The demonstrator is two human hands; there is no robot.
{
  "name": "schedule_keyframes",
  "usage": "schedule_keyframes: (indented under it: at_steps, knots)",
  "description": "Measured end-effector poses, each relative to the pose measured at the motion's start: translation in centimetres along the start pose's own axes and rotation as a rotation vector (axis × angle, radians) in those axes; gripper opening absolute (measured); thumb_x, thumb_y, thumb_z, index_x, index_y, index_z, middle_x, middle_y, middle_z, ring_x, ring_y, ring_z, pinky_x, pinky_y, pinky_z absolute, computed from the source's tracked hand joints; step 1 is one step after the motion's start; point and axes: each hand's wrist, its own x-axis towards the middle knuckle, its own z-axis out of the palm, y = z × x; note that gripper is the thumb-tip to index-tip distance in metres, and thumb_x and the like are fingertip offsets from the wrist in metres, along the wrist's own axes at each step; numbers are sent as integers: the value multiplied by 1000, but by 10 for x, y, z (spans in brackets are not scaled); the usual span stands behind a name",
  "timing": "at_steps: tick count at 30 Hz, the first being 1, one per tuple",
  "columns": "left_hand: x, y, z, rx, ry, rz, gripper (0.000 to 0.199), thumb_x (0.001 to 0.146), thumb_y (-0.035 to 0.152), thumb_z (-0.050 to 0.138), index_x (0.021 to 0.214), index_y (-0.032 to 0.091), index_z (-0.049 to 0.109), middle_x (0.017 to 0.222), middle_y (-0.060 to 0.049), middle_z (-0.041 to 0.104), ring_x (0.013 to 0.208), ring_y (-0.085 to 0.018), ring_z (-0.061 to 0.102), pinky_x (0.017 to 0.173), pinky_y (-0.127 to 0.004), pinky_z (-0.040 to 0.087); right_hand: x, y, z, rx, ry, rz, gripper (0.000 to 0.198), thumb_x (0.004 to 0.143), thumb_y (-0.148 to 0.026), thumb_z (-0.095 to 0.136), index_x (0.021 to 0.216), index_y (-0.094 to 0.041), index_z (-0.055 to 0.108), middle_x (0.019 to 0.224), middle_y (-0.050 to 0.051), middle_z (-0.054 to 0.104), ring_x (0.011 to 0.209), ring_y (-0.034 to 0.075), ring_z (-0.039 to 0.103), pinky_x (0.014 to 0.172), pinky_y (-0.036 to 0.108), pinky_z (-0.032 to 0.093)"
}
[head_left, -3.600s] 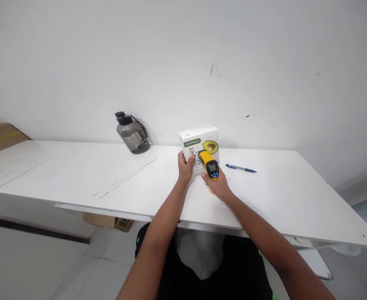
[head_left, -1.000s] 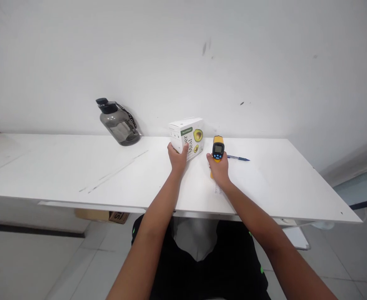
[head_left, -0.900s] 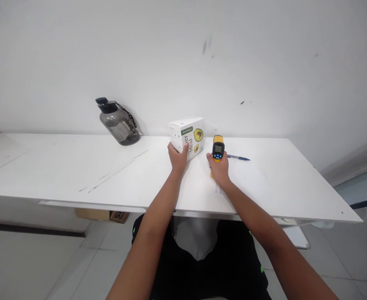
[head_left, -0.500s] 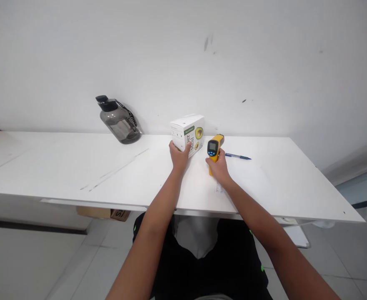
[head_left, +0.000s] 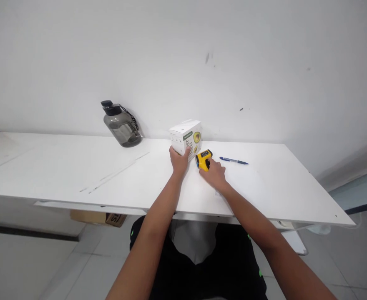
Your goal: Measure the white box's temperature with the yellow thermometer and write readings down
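Observation:
My left hand [head_left: 179, 160] grips the lower near edge of a white box [head_left: 186, 135] printed with avocados and a green label. The box stands upright at the back of the white table [head_left: 133, 175], close to the wall. Just right of it, my right hand [head_left: 214, 173] is closed round a yellow infrared thermometer [head_left: 204, 158], which lies turned over on its side at or close to the tabletop. Its screen does not show from here. A blue pen [head_left: 234, 161] lies to the right of that hand, on or beside a white sheet of paper [head_left: 249, 183].
A grey see-through water bottle [head_left: 122, 127] with a black lid and strap stands at the back left. Behind the table rises a white wall [head_left: 171, 62]. Below the front edge, a cardboard box [head_left: 92, 216] shows at left.
My right hand has tipped the thermometer from upright onto its side, lower and nearer the box. My left hand keeps its hold on the box. The view has shifted slightly.

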Motion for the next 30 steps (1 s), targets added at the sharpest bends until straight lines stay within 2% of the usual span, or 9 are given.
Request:
schedule_keyframes:
  at_steps: [7, 11, 14, 18, 21, 23, 25, 27, 30]
  knots:
    - [0, 7, 1, 111, 21, -66, 70, 65, 55, 80, 116, 23, 44, 122, -13, 55, 118, -29, 55, 96, -46, 47, 4, 2, 4, -23, 23, 24, 48, 81, -44, 55, 124, -22, 57, 141, 13, 51, 130, 34, 42, 104, 51, 32]
    - [2, 5, 1, 149, 16, -67, 71, 64, 52, 81, 117, 22, 45, 124, -16, 54, 123, -33, 51, 101, -53, 43, 25, 18, -24, -69, 136, -20, 42, 90, -33, 42, 126, -22, 58, 141, 12, 50, 130, 29, 43, 105, 49, 34]
    - [2, 7, 1, 232, 102, 45, 84, 64, 49, 82, 129, 20, 39, 141, -22, 41, 139, -39, 33, 112, -60, 30, 40, 45, -56, -296, 103, 13, 45, 84, -16, 44, 126, -18, 61, 138, 17, 53, 127, 33, 45, 100, 50, 37]
    - [-9, 18, 4, 380, 163, 351, 99, 65, 52, 81, 140, 18, 28, 152, -25, 23, 147, -39, 18, 118, -59, 21, 44, 87, -70, -554, 46, 27, 49, 87, -14, 41, 134, -15, 54, 150, 18, 42, 142, 33, 29, 111, 57, 22]
    - [-24, 30, 8, 468, -69, 514, 83, 67, 56, 79, 131, 18, 43, 133, -20, 49, 133, -37, 42, 113, -55, 31, 41, 107, -59, -531, 85, 9, 42, 95, -18, 29, 126, -17, 58, 141, 15, 54, 134, 28, 42, 113, 57, 16]
    - [-36, 37, 13, 499, -408, 574, 62, 75, 53, 72, 124, 21, 51, 114, -12, 62, 115, -30, 56, 106, -50, 40, 40, 110, -52, -514, 131, -52, 39, 96, -17, 27, 116, -19, 61, 128, 13, 63, 123, 26, 51, 114, 57, 11]
    - [-46, 42, 17, 526, -696, 590, 61, 76, 55, 70, 125, 23, 54, 118, -10, 63, 114, -28, 57, 102, -46, 44, 39, 107, -50, -492, 174, -125, 37, 96, -17, 28, 111, -19, 61, 114, 12, 69, 112, 25, 57, 114, 57, 9]
    - [-51, 45, 19, 556, -854, 573, 54, 76, 53, 69, 121, 24, 59, 123, -8, 63, 121, -29, 54, 105, -46, 41, 38, 103, -52, -427, 229, -158, 34, 96, -20, 27, 110, -18, 59, 102, 12, 70, 101, 25, 60, 110, 54, 19]
    - [-49, 46, 18, 581, -940, 547, 28, 78, 36, 64, 104, 26, 66, 119, -3, 67, 124, -26, 53, 116, -48, 28, 34, 96, -56, -217, 312, -133, 26, 94, -30, 35, 107, -18, 55, 88, 9, 66, 82, 24, 60, 89, 42, 39]
